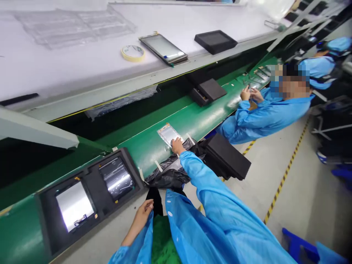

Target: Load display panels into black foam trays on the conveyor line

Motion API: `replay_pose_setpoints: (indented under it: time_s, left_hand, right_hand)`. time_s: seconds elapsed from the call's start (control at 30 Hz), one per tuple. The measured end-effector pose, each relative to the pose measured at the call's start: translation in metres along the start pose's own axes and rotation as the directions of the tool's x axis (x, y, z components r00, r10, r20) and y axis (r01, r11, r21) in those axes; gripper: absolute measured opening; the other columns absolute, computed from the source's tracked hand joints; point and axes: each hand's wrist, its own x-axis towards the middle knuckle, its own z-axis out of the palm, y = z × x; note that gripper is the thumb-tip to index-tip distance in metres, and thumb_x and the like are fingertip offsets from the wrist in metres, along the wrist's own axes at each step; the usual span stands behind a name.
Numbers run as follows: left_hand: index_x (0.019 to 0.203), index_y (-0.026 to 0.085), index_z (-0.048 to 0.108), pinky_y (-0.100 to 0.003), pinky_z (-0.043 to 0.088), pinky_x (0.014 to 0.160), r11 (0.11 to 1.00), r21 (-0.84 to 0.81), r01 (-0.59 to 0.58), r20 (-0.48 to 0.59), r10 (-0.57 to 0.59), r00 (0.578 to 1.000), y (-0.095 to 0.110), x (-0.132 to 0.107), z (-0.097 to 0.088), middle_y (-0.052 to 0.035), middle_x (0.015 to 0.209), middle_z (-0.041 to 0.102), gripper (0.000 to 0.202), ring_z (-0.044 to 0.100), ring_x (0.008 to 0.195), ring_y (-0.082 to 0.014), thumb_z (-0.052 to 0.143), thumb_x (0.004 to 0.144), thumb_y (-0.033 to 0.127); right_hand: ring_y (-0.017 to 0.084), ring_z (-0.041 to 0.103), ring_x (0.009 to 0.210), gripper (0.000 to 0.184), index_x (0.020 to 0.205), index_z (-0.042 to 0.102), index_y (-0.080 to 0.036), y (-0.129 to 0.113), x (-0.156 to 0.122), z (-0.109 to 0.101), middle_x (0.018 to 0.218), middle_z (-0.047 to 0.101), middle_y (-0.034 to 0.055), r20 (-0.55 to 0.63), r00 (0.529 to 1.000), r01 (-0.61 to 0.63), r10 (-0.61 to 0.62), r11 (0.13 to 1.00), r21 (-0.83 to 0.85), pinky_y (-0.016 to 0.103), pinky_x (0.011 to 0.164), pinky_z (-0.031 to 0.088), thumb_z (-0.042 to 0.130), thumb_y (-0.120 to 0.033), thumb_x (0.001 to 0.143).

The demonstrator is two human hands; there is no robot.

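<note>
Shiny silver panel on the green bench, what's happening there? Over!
Right hand touching silver panel; left hand lowered, seemingly empty. Panel flat on green bench. Crumpled black plastic close by the right hand.

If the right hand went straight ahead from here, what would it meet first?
The silver panel: fingertips of the right hand already appear to be on its near end. Beyond it comes the green bench top, though depth is hard to judge.
</note>
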Motion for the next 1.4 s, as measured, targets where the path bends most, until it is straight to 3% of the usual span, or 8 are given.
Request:
replay_pose_setpoints:
  time_s: [0.23, 0.43, 0.57, 0.77, 0.97, 1.1, 1.23, 1.4]
  left_hand:
    - [0.111, 0.015, 0.070, -0.049, 0.052, 0.103, 0.988, -0.145, 0.049, -0.153, -0.071, 0.986, 0.022, 0.026, 0.082, -0.0214, 0.120, 0.075, 0.074, 0.074, 0.105, -0.0347, 0.073, 0.063, 0.071]
    - [0.108, 0.017, 0.071, -0.047, 0.053, 0.097, 0.919, -0.394, -0.022, -0.189, -0.058, 0.980, 0.113, 0.081, 0.179, -0.0181, 0.115, 0.076, 0.062, 0.074, 0.101, -0.0315, 0.081, 0.065, 0.061]
    - [0.104, 0.017, 0.069, -0.043, 0.053, 0.095, 0.837, -0.538, -0.096, -0.244, -0.046, 0.969, 0.171, 0.140, 0.211, -0.0147, 0.108, 0.076, 0.044, 0.073, 0.097, -0.0257, 0.084, 0.072, 0.043]
    - [0.101, 0.015, 0.066, -0.038, 0.056, 0.088, 0.764, -0.628, -0.147, -0.291, -0.055, 0.955, 0.215, 0.212, 0.219, -0.0105, 0.091, 0.073, 0.025, 0.072, 0.089, -0.0208, 0.074, 0.083, 0.030]
    - [0.089, 0.013, 0.069, -0.036, 0.059, 0.080, 0.755, -0.642, -0.132, -0.308, -0.096, 0.946, 0.212, 0.238, 0.229, -0.0064, 0.071, 0.070, 0.011, 0.071, 0.075, -0.0196, 0.072, 0.083, 0.021]
    - [0.098, 0.011, 0.069, -0.041, 0.057, 0.085, 0.741, -0.656, -0.143, -0.395, -0.176, 0.901, 0.199, 0.239, 0.219, -0.0107, 0.085, 0.073, 0.019, 0.071, 0.089, -0.0240, 0.073, 0.082, 0.020]
    - [0.113, 0.011, 0.067, -0.037, 0.049, 0.100, 0.697, -0.675, -0.242, -0.466, -0.149, 0.872, 0.198, 0.224, 0.203, -0.0214, 0.126, 0.068, 0.033, 0.055, 0.132, -0.0320, 0.073, 0.081, 0.015]
    - [0.127, 0.015, 0.062, -0.037, 0.051, 0.099, 0.613, -0.737, -0.285, -0.355, 0.008, 0.935, 0.216, 0.188, 0.196, -0.0198, 0.137, 0.063, 0.048, 0.059, 0.130, -0.0306, 0.076, 0.085, 0.036]
  right_hand:
    - [0.050, 0.026, 0.151, 0.082, 0.160, 0.021, -0.001, 0.005, 0.018, 0.005, 0.160, 0.021, 0.0415, 0.126, 0.992, 0.035, -0.032, 0.999, -0.027, 0.065, 0.113, 0.031, 0.059, -0.018, 0.089]
    - [0.049, 0.038, 0.146, 0.088, 0.158, 0.021, 0.008, 0.032, 0.019, -0.015, 0.154, 0.029, 0.0453, 0.176, 0.962, 0.207, -0.207, 0.978, 0.018, 0.066, 0.113, 0.034, 0.061, -0.016, 0.083]
    - [0.045, 0.044, 0.143, 0.087, 0.156, 0.025, 0.009, 0.045, 0.014, -0.030, 0.148, 0.041, 0.0441, 0.171, 0.939, 0.303, -0.300, 0.953, 0.010, 0.060, 0.111, 0.040, 0.062, -0.014, 0.081]
    - [0.035, 0.061, 0.127, 0.060, 0.147, 0.043, 0.003, 0.065, 0.000, -0.051, 0.135, 0.059, 0.0343, 0.148, 0.899, 0.414, -0.411, 0.910, 0.012, 0.044, 0.103, 0.050, 0.052, -0.013, 0.090]
    - [0.027, 0.065, 0.120, 0.042, 0.136, 0.056, -0.007, 0.081, -0.002, -0.061, 0.129, 0.068, 0.0220, 0.154, 0.870, 0.471, -0.468, 0.882, 0.025, 0.031, 0.100, 0.048, 0.052, -0.018, 0.095]
    - [0.028, 0.068, 0.116, 0.048, 0.141, 0.053, -0.007, 0.088, 0.004, -0.075, 0.123, 0.071, 0.0212, 0.165, 0.882, 0.453, -0.441, 0.891, -0.039, 0.030, 0.095, 0.050, 0.050, -0.016, 0.094]
    - [0.027, 0.070, 0.114, 0.056, 0.151, 0.043, -0.005, 0.090, 0.002, -0.098, 0.118, 0.073, 0.0213, 0.056, 0.935, 0.353, -0.349, 0.933, -0.070, 0.031, 0.095, 0.050, 0.042, -0.013, 0.096]
    - [0.029, 0.071, 0.108, 0.055, 0.153, 0.042, -0.009, 0.073, -0.059, -0.098, 0.116, 0.073, 0.0212, 0.008, 0.917, 0.398, -0.398, 0.914, -0.083, 0.036, 0.096, 0.051, 0.042, -0.016, 0.099]
